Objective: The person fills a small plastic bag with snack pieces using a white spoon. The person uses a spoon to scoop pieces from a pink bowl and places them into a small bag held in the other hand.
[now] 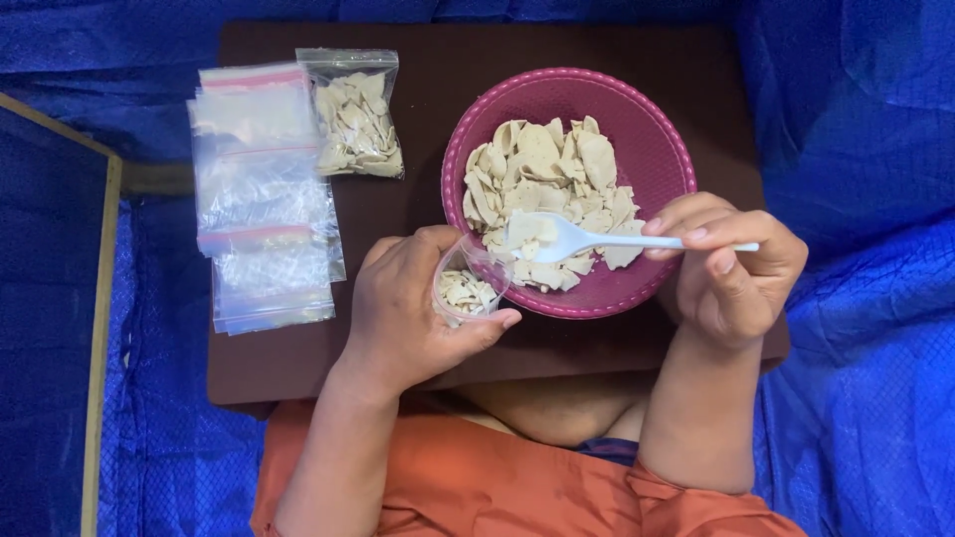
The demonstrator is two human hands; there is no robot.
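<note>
Hands: left hand (pixel 413 308) grips small clear bag (pixel 468 290) part-filled with pale chips | right hand (pixel 731 264) pinches white plastic spoon (pixel 577 239) loaded with chips, over pink bowl (pixel 568 189) | table (pixel 438 89): filled bag (pixel 356 114), stack of empty bags (pixel 261 199) at left.

A dark brown desk (pixel 428 89) sits in the middle, low over the floor. Crinkled blue sheeting (pixel 856 119) covers the ground on every side, brighter on the right and shadowed at the far left. A pale wooden frame (pixel 99 328) runs along the left edge. The light is even and soft.
</note>
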